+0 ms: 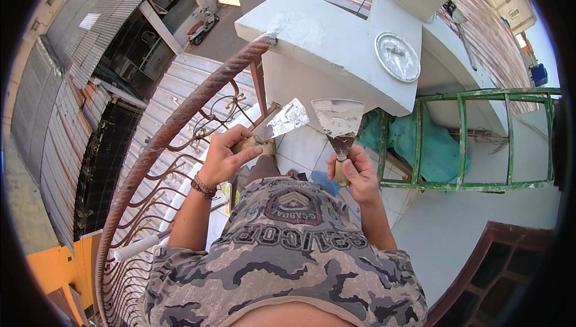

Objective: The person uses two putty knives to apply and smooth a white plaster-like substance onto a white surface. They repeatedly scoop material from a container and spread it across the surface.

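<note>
My left hand (225, 154) is closed round the handle of a putty knife (287, 119), whose blade is smeared with white filler and points up and to the right. In my right hand (357, 174) is a second, wider putty knife (339, 117), held upright with white paste over its blade. The two blades are close together but apart, in front of my chest. Beyond them a white-painted ledge (336, 42) carries a patch of fresh white paste near the end of the railing. A round lid (397, 57) smeared with white lies on that ledge.
A rusty twisted handrail (174, 117) with scrolled ironwork curves along my left, above corrugated roofs (78, 141). On the right a green metal ladder (462, 141) stands before a teal cloth (432, 147). A brown window frame (495, 273) is at lower right.
</note>
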